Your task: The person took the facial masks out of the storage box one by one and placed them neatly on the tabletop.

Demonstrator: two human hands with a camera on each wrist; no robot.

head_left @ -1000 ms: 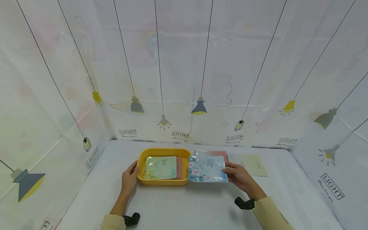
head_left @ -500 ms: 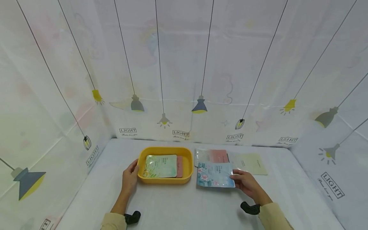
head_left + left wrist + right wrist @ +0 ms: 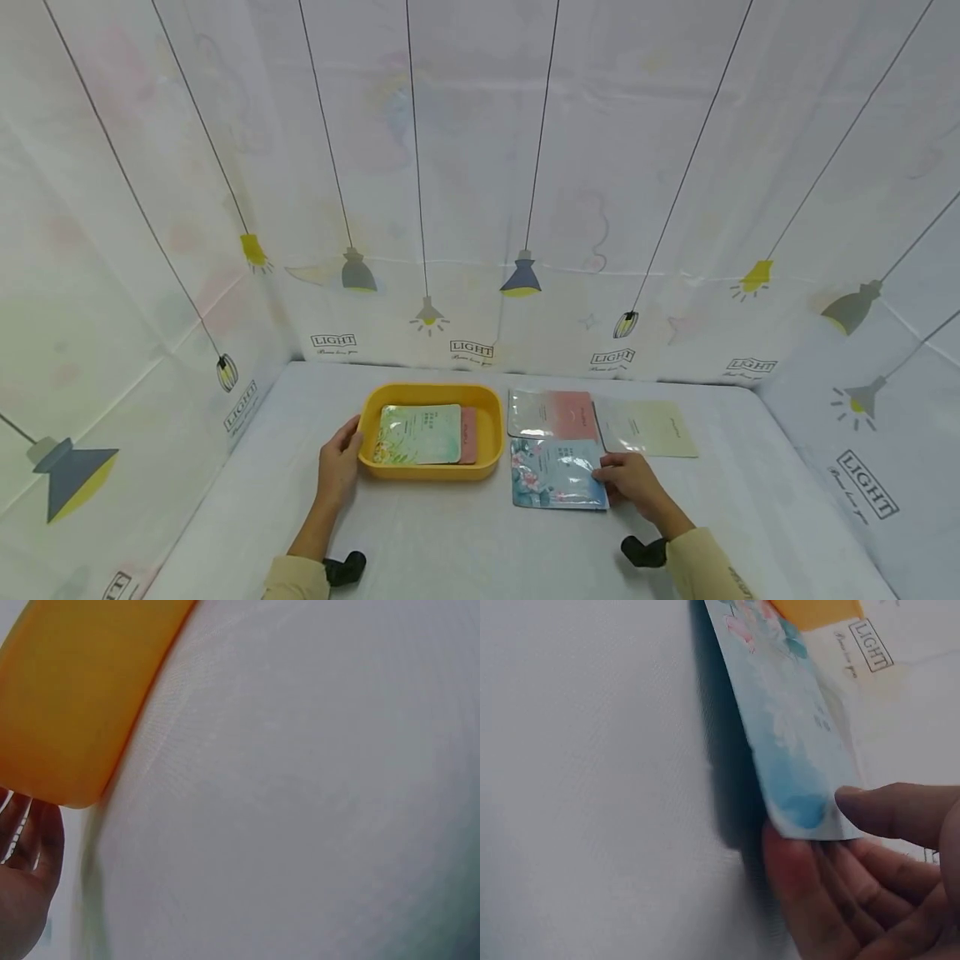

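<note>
Blue packet [image 3: 557, 475] moved nearer, seemingly raised in the right hand [image 3: 632, 482].

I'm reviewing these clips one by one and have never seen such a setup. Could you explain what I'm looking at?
There is no machine here, just a person's two bare hands. The wide picture comes from a camera on the head, looking forward and down; the two close ones come from cameras on the wrists.

On the white table stands a yellow tray with a green packet partly covering a pink packet. To the tray's right lie a pink-and-silver packet and a pale yellow packet.

The left hand touches the tray's left end; whether it grips is unclear. The right hand pinches a corner of the blue flowered packet between thumb and fingers.
</note>
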